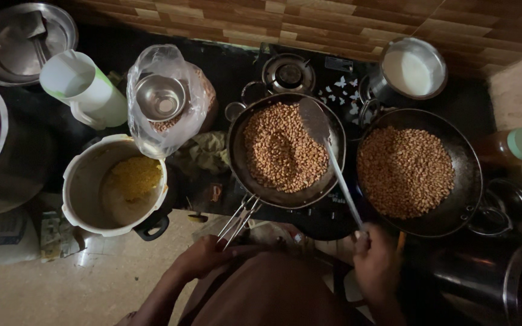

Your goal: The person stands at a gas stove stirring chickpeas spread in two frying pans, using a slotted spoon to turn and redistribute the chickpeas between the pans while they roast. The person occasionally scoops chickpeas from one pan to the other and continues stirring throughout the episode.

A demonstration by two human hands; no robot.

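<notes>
While roasting: two peanut pans (pixel 285 151), one spatula (pixel 327 151).

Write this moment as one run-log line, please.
left hand: grips pan tongs | right hand: holds spatula | peanuts in pan

Two dark pans hold roasted peanuts: one pan (pixel 286 151) at the middle, one wider pan (pixel 419 172) to its right. One metal spatula (pixel 327 151) rests in the middle pan, and one pair of tongs (pixel 240 220) grips its near rim. Two hands show: one left hand (pixel 203 253), one right hand (pixel 374 261). There is one pressure cooker pot (pixel 115 184), one white jug (pixel 83 87), one plastic bag (pixel 167 99) with one small steel bowl (pixel 160 96) inside, one steel pot of milk (pixel 412 72), and one jar with a green lid (pixel 512 147).
</notes>
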